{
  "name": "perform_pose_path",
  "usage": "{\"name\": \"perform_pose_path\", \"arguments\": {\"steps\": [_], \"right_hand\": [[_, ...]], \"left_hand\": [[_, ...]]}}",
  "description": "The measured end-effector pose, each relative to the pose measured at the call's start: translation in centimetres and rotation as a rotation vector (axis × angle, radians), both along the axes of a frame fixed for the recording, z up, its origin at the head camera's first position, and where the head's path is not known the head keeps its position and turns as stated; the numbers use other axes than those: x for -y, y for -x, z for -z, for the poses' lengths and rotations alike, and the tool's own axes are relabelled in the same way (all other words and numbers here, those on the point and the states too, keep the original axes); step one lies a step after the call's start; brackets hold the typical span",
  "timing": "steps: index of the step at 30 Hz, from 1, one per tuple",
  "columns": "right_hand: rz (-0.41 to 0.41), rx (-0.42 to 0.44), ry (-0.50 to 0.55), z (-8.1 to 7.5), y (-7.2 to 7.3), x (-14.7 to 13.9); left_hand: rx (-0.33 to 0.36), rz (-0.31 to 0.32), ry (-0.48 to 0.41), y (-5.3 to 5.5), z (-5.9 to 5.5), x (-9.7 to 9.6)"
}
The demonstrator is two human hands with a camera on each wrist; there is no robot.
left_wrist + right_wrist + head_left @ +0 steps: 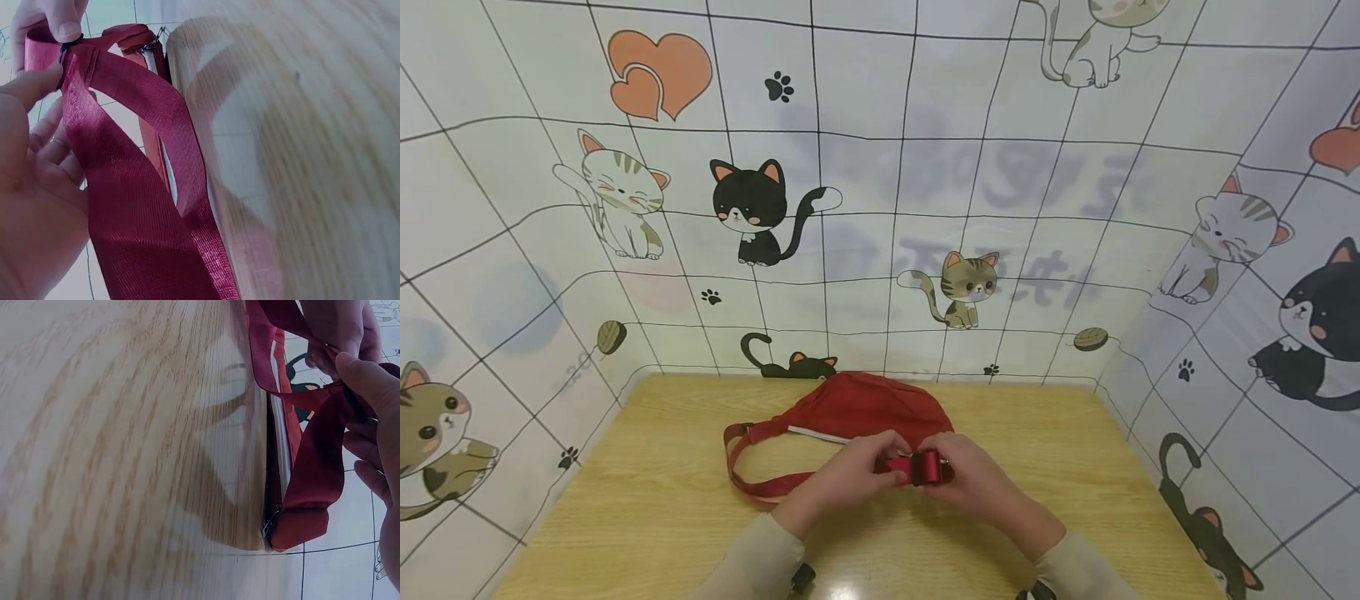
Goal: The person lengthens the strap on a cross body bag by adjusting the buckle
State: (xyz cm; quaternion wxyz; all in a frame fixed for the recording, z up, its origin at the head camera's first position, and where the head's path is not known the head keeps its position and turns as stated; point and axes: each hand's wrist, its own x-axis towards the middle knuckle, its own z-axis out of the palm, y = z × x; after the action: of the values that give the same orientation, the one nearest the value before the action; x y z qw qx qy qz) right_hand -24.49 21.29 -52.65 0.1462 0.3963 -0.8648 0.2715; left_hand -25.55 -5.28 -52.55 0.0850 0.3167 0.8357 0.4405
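Observation:
A red waist bag (874, 407) with a white-edged zip lies at the back middle of the table. Its red webbing strap (784, 485) loops out to the left and comes round to both hands. My left hand (852, 472) pinches the strap between thumb and fingers at one side of a black slider buckle (917, 469). On the other side, my right hand (976, 477) pinches the folded loop of webbing at the buckle (354, 404). In the left wrist view two lengths of strap (134, 194) hang down from the fingertips. The left palm (37, 212) faces the webbing.
The light wood table (647, 467) runs back to a white wall cloth (865, 183) printed with cats and grid lines, which also rises on both sides. The bag's metal zip pull (271, 520) hangs at its end, close to the tabletop.

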Motion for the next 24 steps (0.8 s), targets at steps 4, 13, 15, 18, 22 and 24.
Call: {"name": "perform_pose_path", "arguments": {"steps": [4, 13, 15, 18, 22, 24], "right_hand": [[0.034, 0.033, -0.001, -0.1, -0.2, 0.1], [0.049, 0.072, -0.015, -0.5, -0.2, 0.0], [0.05, 0.077, -0.023, -0.5, -0.2, -0.1], [0.047, 0.075, -0.03, -0.4, -0.1, -0.2], [0.032, 0.061, -0.032, -0.3, -0.1, -0.2], [0.026, 0.056, -0.032, -0.3, -0.1, -0.3]], "left_hand": [[-0.052, 0.016, 0.032, 0.1, 0.1, -0.3], [-0.102, 0.002, 0.115, 0.1, 0.3, -0.6], [-0.133, -0.008, 0.152, 0.1, 0.3, -0.7], [-0.203, -0.014, 0.215, 0.0, 0.2, -0.9], [-0.275, -0.013, 0.267, -0.1, 0.0, -1.1], [-0.287, -0.015, 0.276, -0.1, -0.1, -1.1]]}}
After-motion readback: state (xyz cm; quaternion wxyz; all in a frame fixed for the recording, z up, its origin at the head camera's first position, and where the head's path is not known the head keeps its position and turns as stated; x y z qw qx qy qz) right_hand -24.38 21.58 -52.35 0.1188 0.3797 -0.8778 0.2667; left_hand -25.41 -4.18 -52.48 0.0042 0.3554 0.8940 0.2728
